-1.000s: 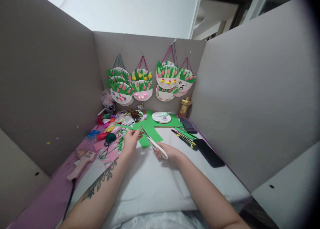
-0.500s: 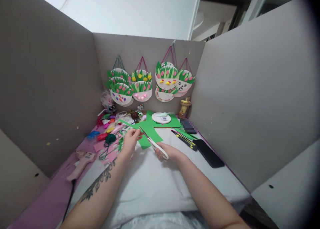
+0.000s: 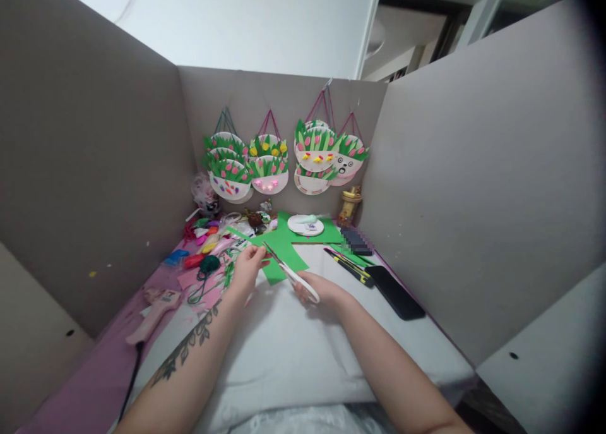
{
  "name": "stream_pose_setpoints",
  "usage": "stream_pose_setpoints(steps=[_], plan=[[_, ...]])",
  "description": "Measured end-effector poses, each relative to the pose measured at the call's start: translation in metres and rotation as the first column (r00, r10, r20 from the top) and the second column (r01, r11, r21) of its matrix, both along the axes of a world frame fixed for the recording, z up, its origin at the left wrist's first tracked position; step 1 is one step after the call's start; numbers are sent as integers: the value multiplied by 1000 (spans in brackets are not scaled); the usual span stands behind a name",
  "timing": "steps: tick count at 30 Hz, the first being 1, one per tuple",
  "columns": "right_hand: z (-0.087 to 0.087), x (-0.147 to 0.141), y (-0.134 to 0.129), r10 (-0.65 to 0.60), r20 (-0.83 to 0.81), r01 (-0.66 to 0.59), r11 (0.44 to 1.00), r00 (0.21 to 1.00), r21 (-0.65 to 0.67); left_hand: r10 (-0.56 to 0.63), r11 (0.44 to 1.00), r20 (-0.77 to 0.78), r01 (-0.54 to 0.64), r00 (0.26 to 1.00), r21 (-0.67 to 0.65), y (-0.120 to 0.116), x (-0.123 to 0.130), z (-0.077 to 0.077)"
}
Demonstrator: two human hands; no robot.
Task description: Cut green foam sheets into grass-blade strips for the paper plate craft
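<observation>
White-handled scissors (image 3: pixel 303 285) are gripped in my right hand (image 3: pixel 316 287), their blades pointing up and left toward my left hand (image 3: pixel 249 265). The fingers of my left hand are pinched on a green paper strip (image 3: pixel 239 234), which sticks out to the upper left. The blade tips are close to my left fingertips, and whether they touch the strip cannot be made out. Beyond both hands lies green paper (image 3: pixel 287 257) on the white cloth (image 3: pixel 303 339).
A white plate (image 3: pixel 305 225) rests on the green paper. Yarn (image 3: pixel 209 263), clay packets and a pink glue gun (image 3: pixel 154 316) lie left. Cutters (image 3: pixel 349 268) and a black phone (image 3: pixel 395 293) lie right. Decorated plates (image 3: pixel 230 180) hang on the grey back panel (image 3: pixel 284 93).
The view has tilted up very slightly, so the scene sits a little lower. The scissor blades look closer together than before, while both hands hold nearly the same position.
</observation>
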State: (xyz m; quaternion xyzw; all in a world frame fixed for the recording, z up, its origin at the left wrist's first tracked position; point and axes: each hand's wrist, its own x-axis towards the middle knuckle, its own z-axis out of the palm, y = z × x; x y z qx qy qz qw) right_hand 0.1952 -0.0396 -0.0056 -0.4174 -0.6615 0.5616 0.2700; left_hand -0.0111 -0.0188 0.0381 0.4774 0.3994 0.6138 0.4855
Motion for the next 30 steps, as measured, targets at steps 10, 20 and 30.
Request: stream_pose_setpoints(steps=[10, 20, 30], plan=[[0, 3, 1, 20, 3, -20, 1000, 1000, 8, -11, 1000, -7, 11, 1000, -15, 0, 0, 1], [2, 4, 2, 18, 13, -18, 1000, 1000, 24, -14, 999, -7, 14, 1000, -30, 1, 0, 1], [12, 7, -4, 13, 70, -17, 998, 997, 59, -15, 999, -19, 14, 1000, -37, 1, -1, 1]])
